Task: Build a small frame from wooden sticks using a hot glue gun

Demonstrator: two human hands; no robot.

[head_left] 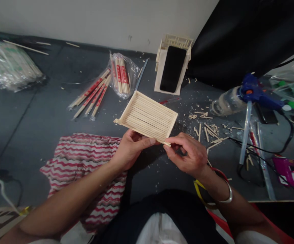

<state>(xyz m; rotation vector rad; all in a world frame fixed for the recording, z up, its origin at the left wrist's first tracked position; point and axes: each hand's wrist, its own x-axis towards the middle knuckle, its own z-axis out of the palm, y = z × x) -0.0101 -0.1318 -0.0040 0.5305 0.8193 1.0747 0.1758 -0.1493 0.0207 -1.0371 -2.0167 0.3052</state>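
A shallow rectangular tray made of pale wooden sticks (pixel 149 117) is held up above the dark table, tilted toward me. My left hand (pixel 134 147) grips its near edge, thumb on top and fingers underneath. At the tray's near right corner, my right hand (pixel 187 152) pinches the end of the edge stick between thumb and fingers. Cut stick pieces (pixel 210 132) and crumbs lie on the table to the right of my right hand. Beneath my left forearm is a red and white wavy-striped cloth (pixel 86 159).
Red-labelled chopstick packs (pixel 93 91) and a bagged bundle (pixel 121 74) lie behind the tray. A phone (pixel 173 69) leans on a stick-built stand (pixel 159 83). At right are a blue glue gun (pixel 258 91) on a clear bottle (pixel 225 101), cables and a purple tool (pixel 286 171).
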